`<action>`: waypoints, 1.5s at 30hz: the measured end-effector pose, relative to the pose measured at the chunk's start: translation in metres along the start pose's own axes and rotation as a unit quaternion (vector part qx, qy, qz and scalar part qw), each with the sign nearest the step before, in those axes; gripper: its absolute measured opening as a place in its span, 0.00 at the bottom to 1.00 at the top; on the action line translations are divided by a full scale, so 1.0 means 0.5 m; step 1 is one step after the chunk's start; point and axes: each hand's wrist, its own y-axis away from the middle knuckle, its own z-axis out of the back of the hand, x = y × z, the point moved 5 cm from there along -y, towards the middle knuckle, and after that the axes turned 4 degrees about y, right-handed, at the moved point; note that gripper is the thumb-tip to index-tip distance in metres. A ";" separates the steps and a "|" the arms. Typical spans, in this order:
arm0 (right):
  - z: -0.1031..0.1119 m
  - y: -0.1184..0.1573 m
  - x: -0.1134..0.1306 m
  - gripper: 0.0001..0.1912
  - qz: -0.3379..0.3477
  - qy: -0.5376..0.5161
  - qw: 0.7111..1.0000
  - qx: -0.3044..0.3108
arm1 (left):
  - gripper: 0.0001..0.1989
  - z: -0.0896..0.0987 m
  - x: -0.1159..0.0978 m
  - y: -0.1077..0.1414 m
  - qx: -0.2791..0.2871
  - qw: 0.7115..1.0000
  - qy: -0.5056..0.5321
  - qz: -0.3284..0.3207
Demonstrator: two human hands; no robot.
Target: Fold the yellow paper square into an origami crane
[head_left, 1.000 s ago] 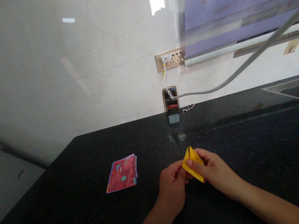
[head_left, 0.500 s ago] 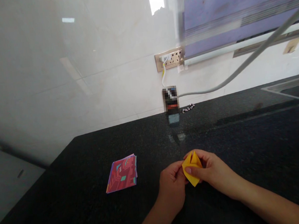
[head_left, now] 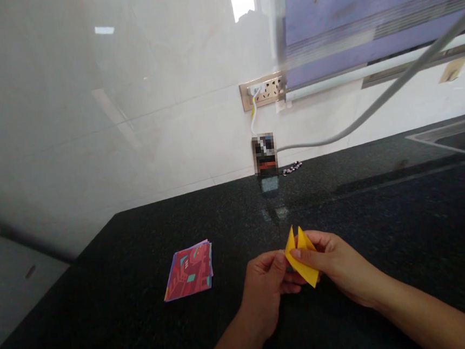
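A folded piece of yellow paper (head_left: 305,268) is held above the dark countertop, two pointed flaps sticking up at its top and another point at the bottom. My right hand (head_left: 332,254) grips it from the right, thumb pressed across its front and fingers behind. On the other side, my left hand (head_left: 265,280) is closed with thumb and forefinger pinching the paper's left edge; its other fingers reach partly beneath and behind the paper.
To the left lies a small stack of printed sheets (head_left: 190,271), red on top. Against the wall stands a blurred-out dark object (head_left: 265,154) with a grey cable (head_left: 358,125). A beaded string (head_left: 293,168) lies beside it. A sink edge (head_left: 449,144) is at right.
The yellow paper has turned, its lower point swinging right and its two upper flaps now standing taller and further apart. My left-hand fingers have shifted, showing more beneath the paper.
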 end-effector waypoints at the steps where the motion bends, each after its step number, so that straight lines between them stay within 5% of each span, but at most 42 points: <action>1: 0.000 0.000 -0.001 0.11 0.000 0.001 1.000 0.000 | 0.16 0.000 0.001 0.000 -0.001 1.000 0.006 0.004; 17: -0.007 0.001 -0.002 0.12 -0.010 0.000 1.000 0.021 | 0.17 0.000 0.006 0.002 -0.033 0.999 -0.008 0.016; 25: 0.002 -0.001 0.008 0.12 0.054 0.109 0.992 -0.040 | 0.18 0.011 0.001 -0.001 -0.062 0.998 0.000 0.009; 27: 0.015 0.008 0.026 0.15 0.143 0.209 0.960 -0.116 | 0.18 0.016 0.000 -0.003 -0.073 0.997 0.023 0.008; 29: 0.015 0.027 0.051 0.19 0.262 0.330 0.892 -0.166 | 0.18 0.018 -0.002 -0.005 -0.078 0.996 0.048 0.000; 33: -0.015 0.046 0.063 0.17 0.368 0.494 0.778 -0.122 | 0.17 0.014 -0.004 -0.004 -0.074 0.994 0.078 -0.011; 38: -0.028 0.044 0.058 0.09 0.390 0.537 0.738 -0.125 | 0.17 0.005 0.004 0.001 -0.063 0.994 0.085 0.007; 45: -0.031 0.050 0.059 0.07 0.419 0.533 0.725 -0.125 | 0.14 0.003 0.001 0.003 -0.062 0.993 0.102 0.003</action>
